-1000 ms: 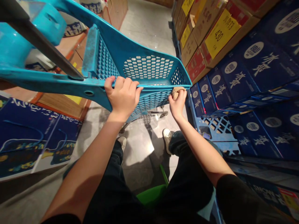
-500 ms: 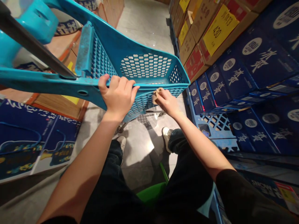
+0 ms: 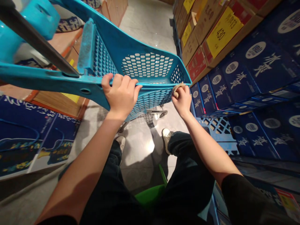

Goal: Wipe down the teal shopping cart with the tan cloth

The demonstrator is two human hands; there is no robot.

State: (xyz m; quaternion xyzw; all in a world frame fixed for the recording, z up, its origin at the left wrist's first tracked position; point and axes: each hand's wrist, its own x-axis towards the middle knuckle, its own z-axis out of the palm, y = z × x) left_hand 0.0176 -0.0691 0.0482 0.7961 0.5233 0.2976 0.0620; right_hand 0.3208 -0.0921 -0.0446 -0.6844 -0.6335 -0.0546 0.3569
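In front of me stands a blue plastic shopping cart [image 3: 142,43] with a mesh basket. My left hand [image 3: 122,93] grips its near rim, fingers curled over the top edge. My right hand [image 3: 182,98] is closed on a small beige cloth [image 3: 178,89], pressed against the rim close to the basket's far right corner. Most of the cloth is hidden by the fingers. The visible part of the basket's inside holds nothing.
Stacked blue drink cartons [image 3: 236,72] line the right side on a blue pallet [image 3: 220,134], beside brown boxes [image 3: 208,22] with yellow price signs. Blue boxes [image 3: 28,134] stand at left. Something green [image 3: 151,193] is low between my legs, above the tiled floor [image 3: 140,162].
My right hand has slid the cloth rightward along the outer side and rim toward the basket's corner. The left hand keeps its grip on the rim.
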